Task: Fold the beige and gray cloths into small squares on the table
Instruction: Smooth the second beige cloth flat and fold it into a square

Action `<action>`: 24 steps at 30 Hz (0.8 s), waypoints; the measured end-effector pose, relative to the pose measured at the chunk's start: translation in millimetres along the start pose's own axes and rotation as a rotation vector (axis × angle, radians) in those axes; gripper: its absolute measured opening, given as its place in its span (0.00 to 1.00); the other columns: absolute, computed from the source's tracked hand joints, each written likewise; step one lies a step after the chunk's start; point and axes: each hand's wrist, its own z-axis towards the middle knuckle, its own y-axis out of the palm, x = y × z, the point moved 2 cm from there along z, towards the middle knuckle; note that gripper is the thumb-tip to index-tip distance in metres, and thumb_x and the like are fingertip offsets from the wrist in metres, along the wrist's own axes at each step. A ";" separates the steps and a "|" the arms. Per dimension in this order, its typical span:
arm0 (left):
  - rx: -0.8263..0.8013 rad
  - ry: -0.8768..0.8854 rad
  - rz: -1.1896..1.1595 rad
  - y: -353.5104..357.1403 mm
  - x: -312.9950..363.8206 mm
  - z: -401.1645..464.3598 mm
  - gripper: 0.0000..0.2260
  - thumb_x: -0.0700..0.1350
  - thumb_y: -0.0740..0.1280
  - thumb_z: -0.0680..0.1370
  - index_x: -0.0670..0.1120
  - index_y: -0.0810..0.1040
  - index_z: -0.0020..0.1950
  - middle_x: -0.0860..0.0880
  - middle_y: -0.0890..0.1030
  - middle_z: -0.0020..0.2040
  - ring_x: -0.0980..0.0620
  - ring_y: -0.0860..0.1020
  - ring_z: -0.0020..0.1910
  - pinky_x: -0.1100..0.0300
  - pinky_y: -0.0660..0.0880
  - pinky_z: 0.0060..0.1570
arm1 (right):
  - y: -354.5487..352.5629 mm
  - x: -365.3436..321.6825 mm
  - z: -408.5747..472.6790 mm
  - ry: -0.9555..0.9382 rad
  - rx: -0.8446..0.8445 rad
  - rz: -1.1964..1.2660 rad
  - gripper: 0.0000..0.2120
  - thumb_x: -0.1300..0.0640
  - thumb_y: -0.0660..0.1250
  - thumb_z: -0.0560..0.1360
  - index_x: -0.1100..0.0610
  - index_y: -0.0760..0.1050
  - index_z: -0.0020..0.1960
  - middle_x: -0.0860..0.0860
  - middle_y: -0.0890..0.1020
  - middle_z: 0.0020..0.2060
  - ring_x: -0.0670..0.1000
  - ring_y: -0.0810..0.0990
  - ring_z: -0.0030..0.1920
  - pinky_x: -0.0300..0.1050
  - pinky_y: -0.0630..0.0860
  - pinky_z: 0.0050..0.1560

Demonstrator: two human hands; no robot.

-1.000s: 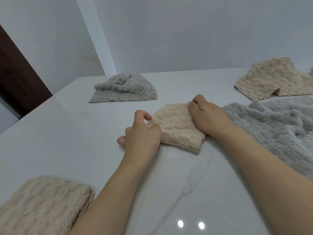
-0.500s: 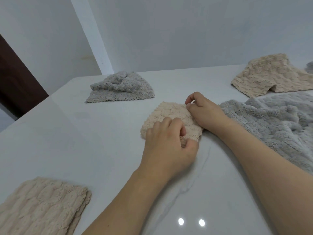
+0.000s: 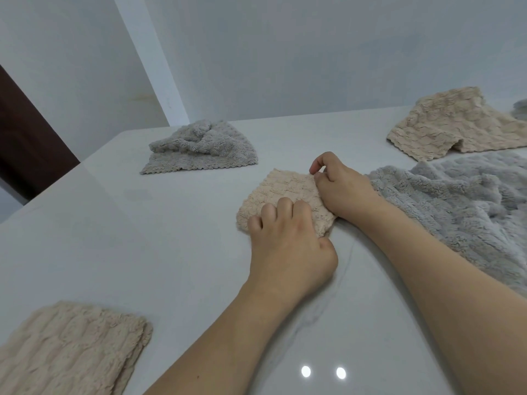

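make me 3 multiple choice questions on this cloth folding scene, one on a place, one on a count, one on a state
1. Where does the large gray cloth lie?
A. right of the hands
B. near left corner
C. on the floor

2. How many beige cloths show on the table?
A. one
B. three
C. five

3. What is the right hand doing?
A. hanging idle
B. pinching the small beige cloth
C. holding a gray cloth

Answers:
1 A, it spreads along the right side.
2 B, one under the hands, one far right, one near left.
3 B, its fingertips nip the cloth's far corner while the left hand rests on it.
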 end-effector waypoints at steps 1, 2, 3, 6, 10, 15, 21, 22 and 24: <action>-0.016 -0.011 -0.008 -1.2 1.2 -0.2 0.17 0.51 0.46 0.62 0.48 0.67 0.44 0.50 0.69 0.45 0.45 0.66 0.46 0.50 0.61 0.46 | -0.3 0.1 -0.2 -0.001 -0.002 0.002 0.08 0.56 0.53 0.79 0.48 0.67 0.54 0.52 0.79 0.35 0.55 0.76 0.40 0.49 0.70 0.43; -0.055 -0.020 -0.011 -3.0 2.5 -1.1 0.18 0.51 0.45 0.62 0.49 0.66 0.45 0.51 0.67 0.46 0.45 0.66 0.47 0.50 0.60 0.47 | -0.7 0.3 -0.2 0.000 -0.004 0.007 0.08 0.56 0.53 0.79 0.48 0.67 0.54 0.52 0.79 0.35 0.55 0.76 0.39 0.49 0.70 0.43; -0.104 -0.026 -0.008 -4.4 3.9 -3.0 0.18 0.50 0.46 0.63 0.49 0.66 0.47 0.52 0.66 0.48 0.46 0.64 0.49 0.51 0.59 0.49 | -1.4 0.4 -0.2 0.002 -0.004 0.012 0.08 0.55 0.52 0.79 0.48 0.67 0.54 0.52 0.79 0.35 0.55 0.76 0.39 0.49 0.70 0.43; -0.218 -0.041 -0.062 -8.5 2.9 -6.4 0.15 0.50 0.52 0.64 0.52 0.65 0.49 0.55 0.64 0.51 0.49 0.62 0.53 0.52 0.57 0.55 | -2.8 0.7 0.2 0.012 -0.005 0.038 0.07 0.54 0.53 0.79 0.47 0.68 0.54 0.52 0.79 0.36 0.54 0.76 0.39 0.49 0.70 0.44; -0.205 -0.164 -0.310 -14.3 -11.4 7.5 0.10 0.54 0.58 0.75 0.51 0.74 0.40 0.57 0.72 0.45 0.54 0.67 0.53 0.53 0.57 0.59 | -3.5 1.6 1.5 0.042 -0.020 0.069 0.07 0.53 0.54 0.79 0.46 0.69 0.52 0.50 0.80 0.38 0.52 0.76 0.40 0.48 0.70 0.45; -0.264 -0.086 -0.143 -12.5 -12.4 9.4 0.06 0.55 0.61 0.77 0.54 0.72 0.45 0.58 0.69 0.48 0.52 0.66 0.56 0.51 0.58 0.61 | -3.8 0.7 1.2 0.052 0.001 0.074 0.07 0.54 0.55 0.79 0.47 0.70 0.52 0.51 0.80 0.39 0.52 0.77 0.41 0.49 0.71 0.48; -0.407 -0.056 -0.207 -19.2 -15.8 8.8 0.11 0.60 0.64 0.71 0.57 0.71 0.47 0.60 0.68 0.50 0.55 0.64 0.59 0.53 0.55 0.63 | -3.3 0.8 0.4 0.026 0.003 0.101 0.08 0.53 0.57 0.79 0.48 0.68 0.57 0.49 0.78 0.38 0.52 0.76 0.42 0.49 0.71 0.48; -0.414 -0.085 -0.299 -22.0 -16.5 7.7 0.14 0.62 0.65 0.67 0.58 0.73 0.47 0.60 0.69 0.50 0.56 0.65 0.59 0.55 0.56 0.63 | -3.7 1.5 0.9 0.007 0.011 0.128 0.08 0.53 0.58 0.79 0.48 0.69 0.58 0.47 0.76 0.38 0.50 0.76 0.42 0.49 0.71 0.48; -0.299 -0.212 -0.528 -28.5 -22.8 9.7 0.18 0.62 0.62 0.64 0.61 0.76 0.52 0.59 0.71 0.51 0.56 0.68 0.59 0.55 0.57 0.64 | -5.8 1.4 1.5 -0.053 0.034 0.256 0.09 0.54 0.61 0.78 0.46 0.70 0.58 0.45 0.74 0.38 0.47 0.74 0.40 0.49 0.72 0.48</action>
